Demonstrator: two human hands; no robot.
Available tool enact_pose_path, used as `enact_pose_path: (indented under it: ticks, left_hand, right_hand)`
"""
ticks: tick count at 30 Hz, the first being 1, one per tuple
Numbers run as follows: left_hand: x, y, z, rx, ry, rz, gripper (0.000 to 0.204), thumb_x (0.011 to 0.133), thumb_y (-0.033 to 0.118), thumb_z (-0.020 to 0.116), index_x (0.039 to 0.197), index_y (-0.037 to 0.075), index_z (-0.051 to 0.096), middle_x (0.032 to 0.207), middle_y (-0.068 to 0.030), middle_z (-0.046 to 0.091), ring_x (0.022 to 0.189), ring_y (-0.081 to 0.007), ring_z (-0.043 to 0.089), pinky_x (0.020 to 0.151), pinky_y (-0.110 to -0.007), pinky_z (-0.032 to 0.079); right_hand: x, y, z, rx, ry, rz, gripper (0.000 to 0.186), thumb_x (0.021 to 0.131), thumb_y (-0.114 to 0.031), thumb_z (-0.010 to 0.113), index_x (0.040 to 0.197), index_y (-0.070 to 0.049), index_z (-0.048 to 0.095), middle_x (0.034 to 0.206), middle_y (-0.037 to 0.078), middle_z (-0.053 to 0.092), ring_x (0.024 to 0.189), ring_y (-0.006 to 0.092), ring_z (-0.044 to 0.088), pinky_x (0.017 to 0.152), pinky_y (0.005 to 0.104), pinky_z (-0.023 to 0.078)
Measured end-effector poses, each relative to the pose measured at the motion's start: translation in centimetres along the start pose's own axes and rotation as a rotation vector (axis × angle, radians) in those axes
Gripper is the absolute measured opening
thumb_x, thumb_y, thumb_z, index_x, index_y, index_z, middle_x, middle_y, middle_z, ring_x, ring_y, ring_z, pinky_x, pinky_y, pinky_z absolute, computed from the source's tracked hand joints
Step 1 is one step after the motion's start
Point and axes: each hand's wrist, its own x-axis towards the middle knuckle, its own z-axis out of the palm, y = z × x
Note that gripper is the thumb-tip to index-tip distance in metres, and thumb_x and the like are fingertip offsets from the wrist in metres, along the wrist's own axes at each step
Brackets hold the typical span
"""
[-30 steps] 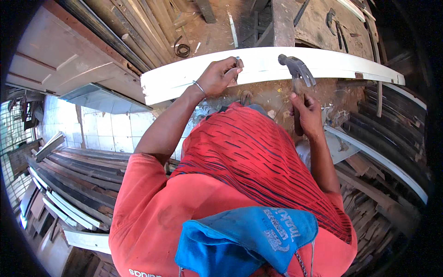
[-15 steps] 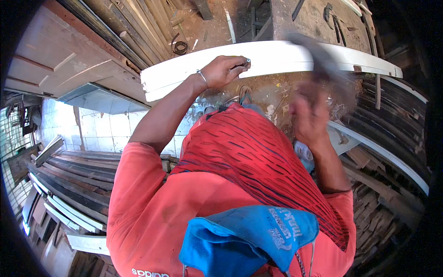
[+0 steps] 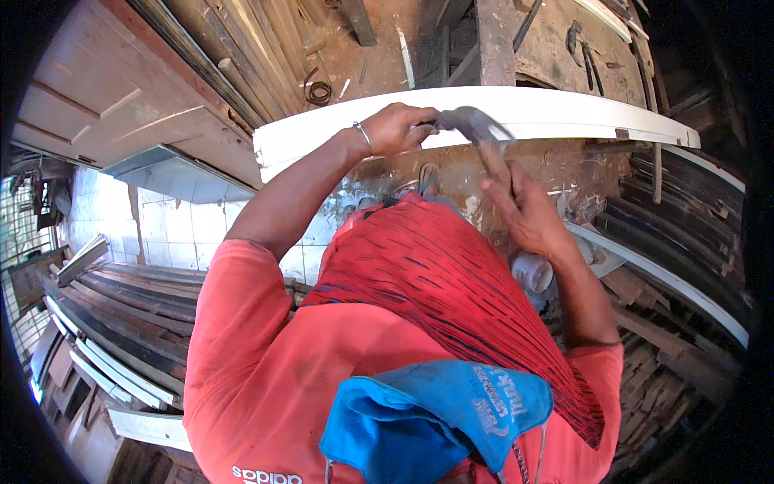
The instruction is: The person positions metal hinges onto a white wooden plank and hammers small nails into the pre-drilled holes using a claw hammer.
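Observation:
A long white board (image 3: 556, 109) lies across in front of me. On its left half, my left hand (image 3: 399, 129) is closed round a slim metal-ended tool (image 3: 434, 125), mostly covered by the fingers, so its kind does not show. My right hand (image 3: 532, 206) grips the wooden handle of a claw hammer (image 3: 477, 129). The hammer's head, slightly blurred, is at the end of the slim tool beside my left fingers; whether they touch cannot be told.
A wooden workbench (image 3: 536, 48) at the far right carries pliers (image 3: 592, 68) and another dark tool. Long timber strips (image 3: 242, 56) lie far left near a panelled door (image 3: 105, 105). Dark planks (image 3: 677, 194) are stacked right. A clear plastic container (image 3: 532, 273) stands by my right forearm.
The hammer has swung left and in toward my left hand, from over the board's right half. My left hand stays closed at about the same spot on the board.

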Motion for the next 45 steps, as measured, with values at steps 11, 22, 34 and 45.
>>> enact_pose_path:
  ticks: [11,22,34,45]
  left_hand:
    - [0.0,0.1,0.0,-0.001,-0.003,0.042,0.021,0.098,0.021,0.056,0.112,0.007,0.063,0.099,-0.0182,0.07,0.092,-0.0396,0.068,0.082,-0.047,0.053]
    - [-0.7,-0.5,0.7,0.02,0.119,0.114,0.018,0.099,0.02,0.056,0.108,0.007,0.063,0.085,-0.0135,0.069,0.076,-0.0316,0.07,0.074,-0.042,0.055]
    - [0.6,1.8,3.5,-0.399,0.337,-0.092,0.04,0.107,0.037,0.046,0.095,0.001,0.062,0.088,-0.0077,0.069,0.084,-0.0181,0.062,0.078,-0.036,0.049]
    - [9.2,0.8,15.0,0.239,0.802,-0.17,0.041,0.097,0.037,0.061,0.075,0.003,0.064,0.066,-0.0179,0.062,0.059,-0.0372,0.061,0.056,-0.045,0.047]
  right_hand:
    - [-1.8,-1.2,1.4,0.71,0.566,-0.231,0.032,0.102,-0.036,0.059,0.102,-0.004,0.06,0.074,0.005,0.057,0.06,0.011,0.055,0.053,0.0276,0.045]
    - [-3.0,-7.3,-1.1,0.592,0.599,-0.201,0.03,0.104,-0.033,0.053,0.109,-0.005,0.06,0.07,0.001,0.056,0.062,0.0099,0.055,0.054,0.0255,0.043]
    - [-0.6,-1.8,-1.4,1.066,0.22,0.268,0.035,0.102,-0.039,0.057,0.11,-0.005,0.055,0.067,0.003,0.052,0.048,0.0127,0.05,0.045,0.0277,0.042]
    - [0.8,10.2,-3.1,1.139,0.245,0.537,0.039,0.1,-0.041,0.06,0.115,-0.005,0.057,0.069,0.003,0.053,0.048,0.0134,0.05,0.044,0.0295,0.043]
